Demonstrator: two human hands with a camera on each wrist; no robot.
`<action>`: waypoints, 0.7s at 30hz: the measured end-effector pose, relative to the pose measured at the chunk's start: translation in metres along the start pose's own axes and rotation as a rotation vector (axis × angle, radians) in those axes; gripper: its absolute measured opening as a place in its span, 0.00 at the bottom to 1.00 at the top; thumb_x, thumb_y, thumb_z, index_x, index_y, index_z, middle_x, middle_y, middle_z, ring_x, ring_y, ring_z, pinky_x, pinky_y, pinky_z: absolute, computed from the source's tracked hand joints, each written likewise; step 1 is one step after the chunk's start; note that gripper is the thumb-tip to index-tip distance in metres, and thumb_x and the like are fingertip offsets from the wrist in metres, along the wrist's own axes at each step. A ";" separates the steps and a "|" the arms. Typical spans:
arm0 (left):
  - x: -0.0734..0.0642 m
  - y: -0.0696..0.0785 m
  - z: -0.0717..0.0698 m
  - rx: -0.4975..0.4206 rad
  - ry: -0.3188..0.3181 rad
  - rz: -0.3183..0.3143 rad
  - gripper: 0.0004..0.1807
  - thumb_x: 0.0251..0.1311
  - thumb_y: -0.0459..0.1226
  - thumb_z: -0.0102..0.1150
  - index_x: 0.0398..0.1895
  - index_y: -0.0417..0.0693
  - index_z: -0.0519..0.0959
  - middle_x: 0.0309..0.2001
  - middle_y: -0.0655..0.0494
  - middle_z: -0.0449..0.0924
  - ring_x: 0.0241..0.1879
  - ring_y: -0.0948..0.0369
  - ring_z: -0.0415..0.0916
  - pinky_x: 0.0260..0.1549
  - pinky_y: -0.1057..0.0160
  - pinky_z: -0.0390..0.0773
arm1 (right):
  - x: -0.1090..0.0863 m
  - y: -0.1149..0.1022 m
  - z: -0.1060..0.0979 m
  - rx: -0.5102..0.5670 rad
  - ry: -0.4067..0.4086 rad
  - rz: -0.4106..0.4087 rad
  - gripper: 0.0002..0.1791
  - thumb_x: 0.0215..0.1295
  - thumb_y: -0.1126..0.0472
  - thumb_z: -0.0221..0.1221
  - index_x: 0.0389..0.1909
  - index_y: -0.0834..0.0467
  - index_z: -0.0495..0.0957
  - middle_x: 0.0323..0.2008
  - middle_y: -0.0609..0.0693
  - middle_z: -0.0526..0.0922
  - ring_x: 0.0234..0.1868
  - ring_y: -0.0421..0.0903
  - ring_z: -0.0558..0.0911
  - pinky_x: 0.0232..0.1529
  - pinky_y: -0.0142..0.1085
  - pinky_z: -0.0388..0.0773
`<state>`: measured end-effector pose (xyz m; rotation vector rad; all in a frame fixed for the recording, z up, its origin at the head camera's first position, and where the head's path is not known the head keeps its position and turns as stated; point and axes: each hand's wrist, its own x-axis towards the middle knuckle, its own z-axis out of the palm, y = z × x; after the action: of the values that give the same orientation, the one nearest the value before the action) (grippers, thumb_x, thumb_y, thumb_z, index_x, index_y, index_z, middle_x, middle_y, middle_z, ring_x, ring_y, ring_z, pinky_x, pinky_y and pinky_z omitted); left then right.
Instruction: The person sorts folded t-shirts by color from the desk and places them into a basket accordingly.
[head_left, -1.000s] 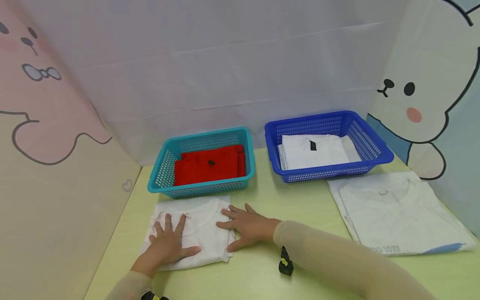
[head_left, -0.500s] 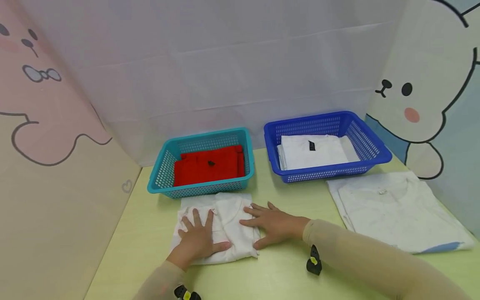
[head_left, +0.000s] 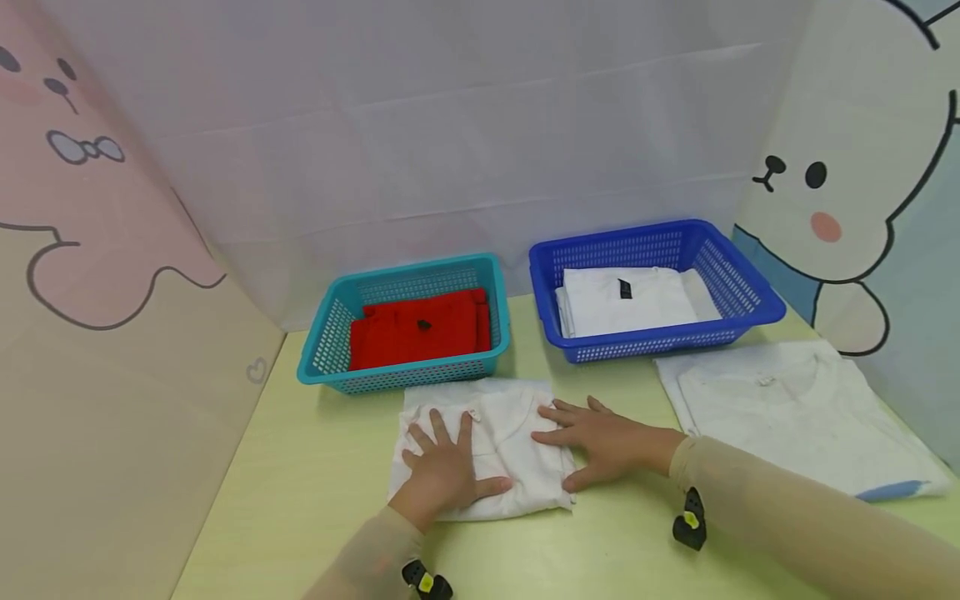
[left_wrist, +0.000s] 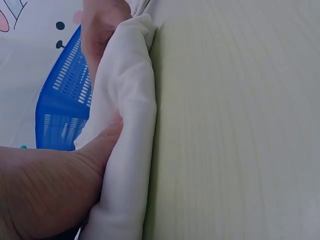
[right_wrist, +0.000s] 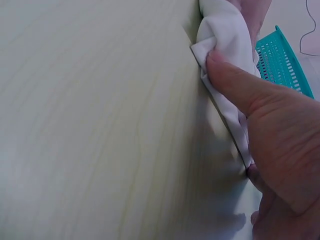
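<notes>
A folded white T-shirt point(head_left: 517, 437) lies on the pale table in front of the teal basket. My left hand point(head_left: 444, 473) rests on its left part with fingers spread and thumb pointing right. At the right edge is my right hand point(head_left: 611, 442), its spread fingertips touching the cloth. In the left wrist view the left thumb presses into the shirt's thick near fold point(left_wrist: 132, 105). The right wrist view has the right thumb lying on the shirt's corner point(right_wrist: 220, 30), and the other fingers are partly hidden.
The teal basket point(head_left: 405, 373) holds folded red clothing point(head_left: 420, 333). To its right stands a blue basket point(head_left: 645, 340) with folded white clothing point(head_left: 630, 308). Another folded white shirt point(head_left: 772, 425) with blue print lies at the table's right. Walls point(head_left: 450, 125) close off the back and sides.
Both hands have slid to the right together, and the white T-shirt has moved with them across the table. Its spread-finger hold looks the same. Baskets and the other shirt have stayed put.
</notes>
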<state>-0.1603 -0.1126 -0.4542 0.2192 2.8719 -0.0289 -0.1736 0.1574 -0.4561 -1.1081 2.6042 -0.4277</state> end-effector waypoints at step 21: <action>-0.001 0.044 0.004 -0.041 0.053 0.010 0.69 0.21 0.84 0.34 0.72 0.56 0.49 0.67 0.30 0.39 0.60 0.24 0.38 0.45 0.26 0.55 | -0.041 0.030 -0.016 0.002 -0.007 0.037 0.42 0.49 0.29 0.54 0.66 0.40 0.60 0.70 0.47 0.49 0.69 0.53 0.45 0.58 0.65 0.41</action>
<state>-0.1515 -0.0699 -0.4577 0.2300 2.9203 0.0388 -0.1711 0.2101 -0.4470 -1.0575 2.6131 -0.4171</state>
